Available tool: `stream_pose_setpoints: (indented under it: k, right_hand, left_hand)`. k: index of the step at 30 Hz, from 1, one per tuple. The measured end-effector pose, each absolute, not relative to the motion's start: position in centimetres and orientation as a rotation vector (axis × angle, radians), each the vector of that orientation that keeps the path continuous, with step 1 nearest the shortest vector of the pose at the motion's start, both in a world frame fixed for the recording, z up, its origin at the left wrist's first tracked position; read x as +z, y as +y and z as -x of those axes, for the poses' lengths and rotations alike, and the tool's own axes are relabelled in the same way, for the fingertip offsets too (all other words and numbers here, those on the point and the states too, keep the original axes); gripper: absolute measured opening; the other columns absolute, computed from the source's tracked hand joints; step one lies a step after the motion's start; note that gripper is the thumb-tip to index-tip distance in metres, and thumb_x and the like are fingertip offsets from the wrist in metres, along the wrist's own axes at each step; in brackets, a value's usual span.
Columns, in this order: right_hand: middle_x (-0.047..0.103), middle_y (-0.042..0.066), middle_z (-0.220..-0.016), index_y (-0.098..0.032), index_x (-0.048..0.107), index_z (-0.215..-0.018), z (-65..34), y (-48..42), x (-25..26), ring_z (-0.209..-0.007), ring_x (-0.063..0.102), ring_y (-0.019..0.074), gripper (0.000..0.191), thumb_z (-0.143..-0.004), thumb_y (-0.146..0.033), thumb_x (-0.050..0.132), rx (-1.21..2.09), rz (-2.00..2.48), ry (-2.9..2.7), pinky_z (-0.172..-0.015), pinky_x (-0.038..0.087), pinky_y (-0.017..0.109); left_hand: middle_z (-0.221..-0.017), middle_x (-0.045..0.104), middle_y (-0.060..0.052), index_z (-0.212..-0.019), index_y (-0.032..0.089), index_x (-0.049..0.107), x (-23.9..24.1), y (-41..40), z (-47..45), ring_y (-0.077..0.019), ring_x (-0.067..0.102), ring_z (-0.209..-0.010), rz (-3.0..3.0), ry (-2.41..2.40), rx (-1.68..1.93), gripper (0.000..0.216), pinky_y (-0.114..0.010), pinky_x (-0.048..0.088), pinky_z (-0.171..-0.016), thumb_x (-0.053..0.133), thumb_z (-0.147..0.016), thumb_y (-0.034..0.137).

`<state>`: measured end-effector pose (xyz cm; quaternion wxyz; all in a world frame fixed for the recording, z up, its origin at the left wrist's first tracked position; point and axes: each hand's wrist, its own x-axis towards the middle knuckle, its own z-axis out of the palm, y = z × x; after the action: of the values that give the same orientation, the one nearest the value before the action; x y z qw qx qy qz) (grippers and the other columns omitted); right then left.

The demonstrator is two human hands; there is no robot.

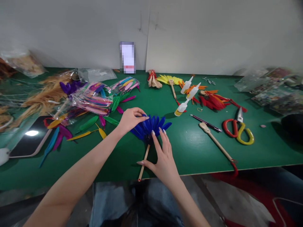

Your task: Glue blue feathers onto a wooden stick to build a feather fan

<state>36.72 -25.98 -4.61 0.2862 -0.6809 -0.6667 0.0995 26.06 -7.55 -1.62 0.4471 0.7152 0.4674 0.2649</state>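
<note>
A fan of blue feathers [151, 126] on a thin wooden stick [144, 162] lies on the green table [189, 151] in front of me. My left hand [130, 119] rests on the fan's left side, fingertips pinched on a blue feather at its upper edge. My right hand [163, 156] lies over the fan's base with fingers stretched out flat and thumb out toward the stick.
Loose coloured feathers [88, 124] and clear bags of feathers [92, 101] crowd the left. A phone [30, 140] lies at far left. White glue bottles [187, 101], a yellow fan [169, 80], red feathers [213, 101], a wooden stick [216, 142] and red-yellow scissors [239, 129] sit right.
</note>
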Motion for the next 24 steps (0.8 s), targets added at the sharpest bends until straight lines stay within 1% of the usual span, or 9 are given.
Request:
stream_pose_setpoints:
  k: [8, 16, 24]
  right_hand:
    - [0.01, 0.013, -0.155, -0.022, 0.009, -0.15, -36.76, -26.05, -4.55, -0.143, 0.008, 0.0331, 0.099, -0.075, -0.056, 0.065, 0.285, 1.831, -1.779, -0.111, 0.024, 0.055]
    - [0.01, 0.012, -0.155, -0.023, 0.008, -0.15, -36.74, -25.99, -4.47, -0.143, 0.008, 0.0333, 0.099, -0.076, -0.056, 0.064, 0.291, 1.828, -1.771, -0.11, 0.025, 0.056]
    - [0.01, 0.012, -0.155, -0.023, 0.011, -0.15, -36.71, -26.05, -4.62, -0.143, 0.008, 0.0332, 0.097, -0.076, -0.056, 0.064, 0.285, 1.832, -1.77, -0.11, 0.025, 0.056]
  left_hand:
    - [-0.068, 0.071, -0.003, -0.076, 0.019, 0.067, -1.31, -7.3, -25.75, -0.0194, 0.067, -0.067, -1.791, 1.155, 0.646, 0.02, -0.028, 0.05, -0.063, 0.076, -0.064, 0.033]
    - [-0.072, 0.071, -0.003, -0.077, 0.018, 0.067, -1.5, -7.27, -25.76, -0.0185, 0.067, -0.07, -1.86, 1.114, 0.644, 0.018, -0.029, 0.05, -0.068, 0.074, -0.067, 0.031]
    - [-0.074, 0.071, -0.003, -0.078, 0.018, 0.068, -1.54, -6.8, -25.61, -0.0187, 0.067, -0.073, -1.887, 1.08, 0.63, 0.018, -0.029, 0.05, -0.072, 0.074, -0.068, 0.031]
